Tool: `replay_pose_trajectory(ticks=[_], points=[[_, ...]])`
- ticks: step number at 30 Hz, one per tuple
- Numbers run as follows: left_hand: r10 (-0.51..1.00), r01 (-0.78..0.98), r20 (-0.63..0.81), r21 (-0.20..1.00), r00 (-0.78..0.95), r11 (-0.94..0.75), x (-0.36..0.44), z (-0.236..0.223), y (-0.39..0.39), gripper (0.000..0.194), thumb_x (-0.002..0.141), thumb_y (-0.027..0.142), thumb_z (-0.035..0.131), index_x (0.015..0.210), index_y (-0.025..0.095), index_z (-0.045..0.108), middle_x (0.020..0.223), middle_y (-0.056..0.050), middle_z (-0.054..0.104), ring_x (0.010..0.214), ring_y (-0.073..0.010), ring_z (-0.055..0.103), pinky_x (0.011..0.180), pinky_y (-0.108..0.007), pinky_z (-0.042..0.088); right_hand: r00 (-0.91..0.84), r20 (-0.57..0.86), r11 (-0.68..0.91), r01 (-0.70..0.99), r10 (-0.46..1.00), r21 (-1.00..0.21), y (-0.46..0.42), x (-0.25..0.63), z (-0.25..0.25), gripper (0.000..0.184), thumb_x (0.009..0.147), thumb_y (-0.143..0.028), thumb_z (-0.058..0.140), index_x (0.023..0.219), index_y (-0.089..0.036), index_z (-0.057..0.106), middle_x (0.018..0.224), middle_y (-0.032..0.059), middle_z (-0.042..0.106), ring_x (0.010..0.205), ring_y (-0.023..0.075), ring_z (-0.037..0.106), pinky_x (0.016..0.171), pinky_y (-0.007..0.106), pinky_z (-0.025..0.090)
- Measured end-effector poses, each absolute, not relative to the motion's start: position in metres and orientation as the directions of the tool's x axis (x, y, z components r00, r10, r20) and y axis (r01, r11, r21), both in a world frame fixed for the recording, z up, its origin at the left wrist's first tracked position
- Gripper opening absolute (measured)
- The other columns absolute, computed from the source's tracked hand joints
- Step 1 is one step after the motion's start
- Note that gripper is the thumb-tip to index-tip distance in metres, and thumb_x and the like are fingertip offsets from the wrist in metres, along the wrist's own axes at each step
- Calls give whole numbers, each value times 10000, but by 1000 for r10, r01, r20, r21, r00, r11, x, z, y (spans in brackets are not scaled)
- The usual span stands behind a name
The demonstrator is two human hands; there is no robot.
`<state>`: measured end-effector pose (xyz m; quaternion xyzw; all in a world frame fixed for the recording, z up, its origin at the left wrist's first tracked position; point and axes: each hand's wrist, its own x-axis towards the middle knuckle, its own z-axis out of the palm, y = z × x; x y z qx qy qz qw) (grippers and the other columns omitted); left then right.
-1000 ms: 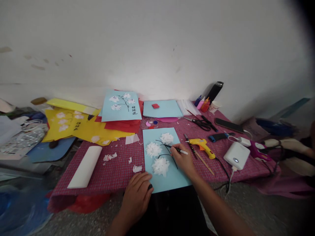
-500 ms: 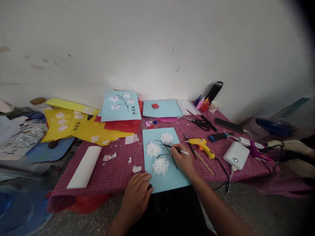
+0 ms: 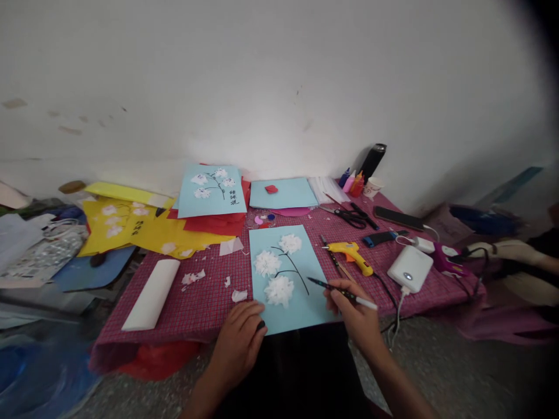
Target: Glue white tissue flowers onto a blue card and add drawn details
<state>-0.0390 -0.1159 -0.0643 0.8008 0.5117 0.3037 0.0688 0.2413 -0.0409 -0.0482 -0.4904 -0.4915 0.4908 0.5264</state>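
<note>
A light blue sheet (image 3: 301, 317) lies at the table's front edge, bearing three white paper flowers (image 3: 279, 290) and black painted stems (image 3: 299, 272). My right hand (image 3: 356, 311) grips a brush pen (image 3: 336, 288) with a dark patterned barrel and white end. Its tip points left, just right of the lowest stem end; whether it touches the paper I cannot tell. At the sheet's lower left corner rests my left hand (image 3: 240, 337), fingers curled, with a small black pen cap (image 3: 261, 325) showing between thumb and fingers.
Right of the sheet lie a yellow glue gun (image 3: 351, 256), scissors (image 3: 349, 218) and a white power bank (image 3: 410, 269) with cables. A finished flower picture (image 3: 209, 201) tops a stack behind. At left are a white paper roll (image 3: 152, 295) and yellow sheets (image 3: 152, 233). Another person's arm (image 3: 515, 251) shows far right.
My right hand has drawn the brush pen down and right, away from the upper stems, uncovering them. My left hand stays at the sheet's corner. The view has shifted slightly.
</note>
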Motion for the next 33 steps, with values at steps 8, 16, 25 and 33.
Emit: replay_pose_trajectory(ticks=[8, 16, 25, 33], points=[[846, 721, 397, 460, 354, -518, -5, -35, -116, 105, 947, 202, 558, 1029, 187, 622, 1233, -99, 663, 1214, -246, 566, 1058, -473, 461, -169, -105, -147, -259, 980, -955, -85, 230, -41, 204, 913, -378, 668, 964, -182, 651, 703, 12, 694, 515, 107, 583, 472, 217, 416], [835, 723, 401, 437, 376, -535, 3, -33, -118, 119, 943, 218, 566, 1038, 188, 632, 1223, -100, 669, 1199, -262, 576, 1033, -487, 472, -243, -123, -172, -190, 962, -967, -91, 224, -34, 257, 901, -416, 673, 931, -165, 628, 683, 17, 697, 507, 100, 574, 476, 212, 403], [819, 667, 340, 475, 462, -573, 19, -33, -132, 176, 932, 168, 507, 1082, 160, 598, 1039, -90, 693, 1057, -259, 624, 1025, -512, 471, -312, -214, -285, -204, 926, -936, -108, 219, -53, 344, 875, -489, 674, 914, -154, 608, 641, 16, 684, 447, 106, 572, 433, 213, 404], [806, 625, 386, 509, 448, -592, 31, -36, -141, 157, 912, 150, 487, 1034, 188, 579, 965, -78, 696, 974, -253, 651, 970, -481, 512, -303, -253, -315, -176, 919, -933, -118, 224, -56, 385, 852, -540, 676, 859, -165, 585, 609, 13, 666, 433, 104, 547, 433, 217, 389]])
